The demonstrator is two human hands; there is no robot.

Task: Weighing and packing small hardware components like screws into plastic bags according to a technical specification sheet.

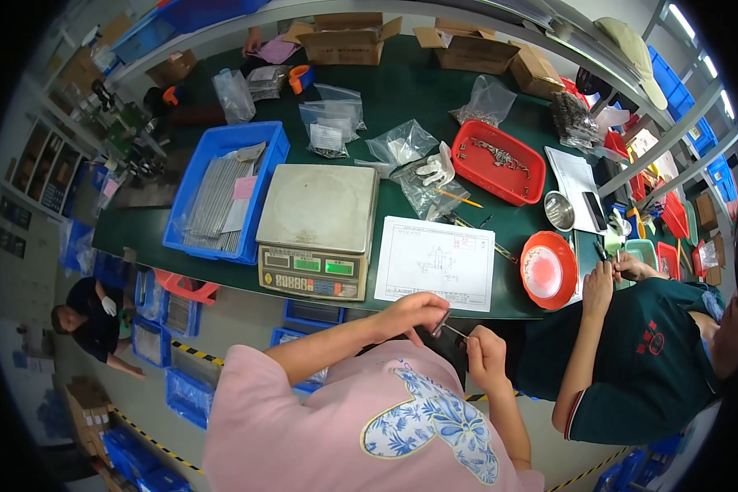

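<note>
In front of my pink shirt, both hands meet just off the table's near edge. My left hand (419,315) pinches a small dark metal piece (441,322) between its fingers. My right hand (486,354) is closed round the end of a thin metal rod (456,331), which points toward that piece. I cannot make out whether the rod touches it or goes into it. A sheet with a line drawing (436,266) lies flat on the table right beyond my hands. Left of the sheet stands a weighing scale (318,209) with a bare platform and lit green displays.
Left of the scale is a blue bin (221,193) with long metal strips. Beyond the drawing sit a red tray (500,162) of small metal parts, white gloves (436,166) and a pencil (459,198). A red bowl (548,271) stands near a co-worker (623,361) at my right.
</note>
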